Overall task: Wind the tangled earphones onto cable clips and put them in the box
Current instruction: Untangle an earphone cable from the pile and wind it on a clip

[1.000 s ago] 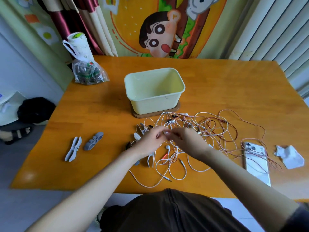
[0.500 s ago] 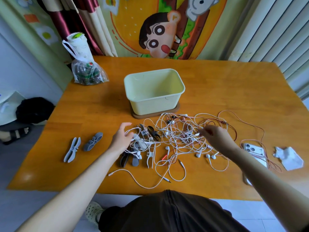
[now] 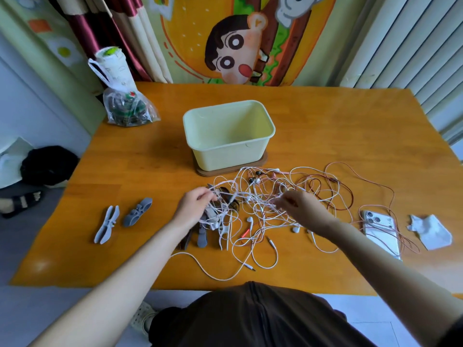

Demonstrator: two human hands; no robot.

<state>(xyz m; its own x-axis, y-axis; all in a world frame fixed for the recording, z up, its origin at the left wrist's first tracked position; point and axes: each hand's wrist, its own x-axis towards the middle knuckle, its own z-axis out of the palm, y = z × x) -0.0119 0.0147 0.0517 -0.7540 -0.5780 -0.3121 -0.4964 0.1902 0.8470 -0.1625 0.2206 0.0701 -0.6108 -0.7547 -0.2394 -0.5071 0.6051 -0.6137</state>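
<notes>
A tangle of white and pink earphone cables [image 3: 273, 196] spreads over the wooden table [image 3: 338, 136] in front of the pale yellow box [image 3: 229, 136]. My left hand [image 3: 194, 205] pinches white cable at the tangle's left edge, above a heap of grey and dark cable clips [image 3: 204, 231]. My right hand [image 3: 302, 207] pinches strands in the middle of the tangle. Two grey cable clips [image 3: 122, 219] lie apart on the left of the table. The box holds nothing that I can see.
A white phone [image 3: 382, 229] lies at the right with pink cable across it, and a crumpled tissue [image 3: 431, 231] beside it. A plastic bag [image 3: 125, 106] stands at the back left corner. The box stands on a brown coaster [image 3: 233, 169].
My hands, together over the tangle a second ago, moved apart, then came inward a little. The left now pinches cable where it lay open by the clips; the cables have spread wider.
</notes>
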